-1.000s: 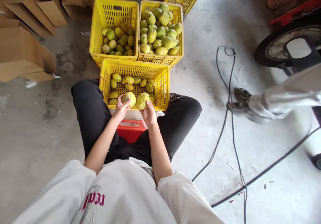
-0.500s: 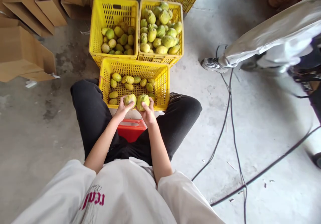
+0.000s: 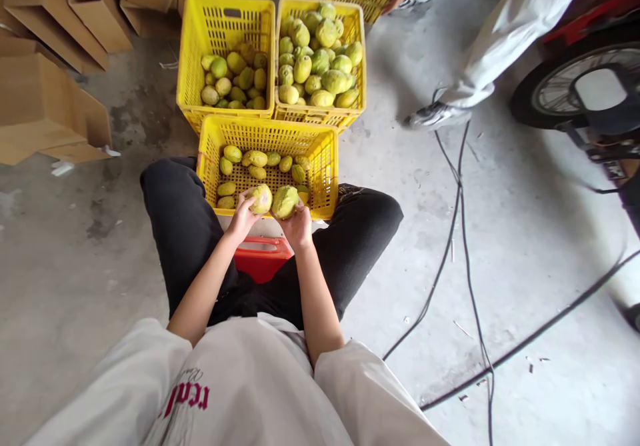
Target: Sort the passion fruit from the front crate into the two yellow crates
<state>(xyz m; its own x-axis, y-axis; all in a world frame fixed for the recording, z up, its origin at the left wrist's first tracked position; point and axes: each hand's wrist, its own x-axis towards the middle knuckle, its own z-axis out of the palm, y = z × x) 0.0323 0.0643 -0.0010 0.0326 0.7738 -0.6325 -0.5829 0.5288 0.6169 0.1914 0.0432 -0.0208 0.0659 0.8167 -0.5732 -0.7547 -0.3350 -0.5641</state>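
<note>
My left hand (image 3: 242, 218) is closed around a mottled yellow-green oval fruit (image 3: 261, 199) with a paler patch on its upper face. In my right hand (image 3: 297, 225) sits a second, slightly ridged yellow-green fruit (image 3: 285, 203), fingers wrapped around its underside. Both fruits are held side by side, a small gap apart, over the near edge of a yellow plastic crate (image 3: 330, 166). Inside that crate several smaller oval fruits (image 3: 258, 159) lie loosely on the slotted floor.
Behind stand two yellow crates, the left one (image 3: 193, 53) partly filled, the right one (image 3: 361, 39) heaped with fruit. Cardboard boxes (image 3: 45, 99) lie at left. A red stool (image 3: 263, 259) is between my legs. Black cables (image 3: 463, 233), another person's leg (image 3: 515, 33) and a motorbike wheel (image 3: 570, 86) are at right.
Both fruits have turned in my hands, and my thumbs no longer lie across their fronts. At right the other person's leg has shifted, exposing the wheel, and a hand has appeared at the rear crate.
</note>
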